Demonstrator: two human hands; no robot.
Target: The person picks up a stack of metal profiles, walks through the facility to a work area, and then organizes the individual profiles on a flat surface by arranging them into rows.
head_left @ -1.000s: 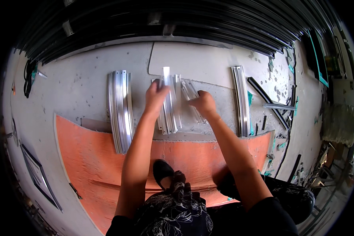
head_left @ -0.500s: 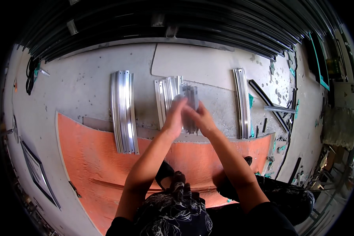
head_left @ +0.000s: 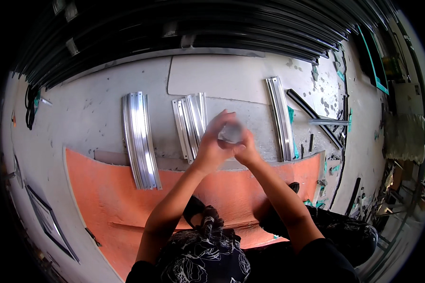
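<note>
In front of me, a short bundle of grey metal profiles [head_left: 230,132] is clasped between both hands, its end face turned up toward me and smeared by motion. My left hand [head_left: 213,145] wraps its left side, and my right hand [head_left: 247,149] closes round the right side, with the two hands meeting at the near edge. Just left of them lies a small group of silver aluminium profiles [head_left: 189,125] on the floor. Farther left is a larger stack of shiny aluminium profiles [head_left: 140,141], its near end resting on an orange sheet.
Another row of aluminium profiles [head_left: 279,120] lies to the right, beside crossed dark bars [head_left: 318,118]. Long black profiles [head_left: 141,35] are stacked along the far side. The orange sheet [head_left: 108,184] covers the floor near me, with a dark frame [head_left: 52,219] at left.
The metal bundle has tipped from lying lengthwise to standing end-up in my hands. Both hands have closed round its sides. The whole view has shifted slightly.
</note>
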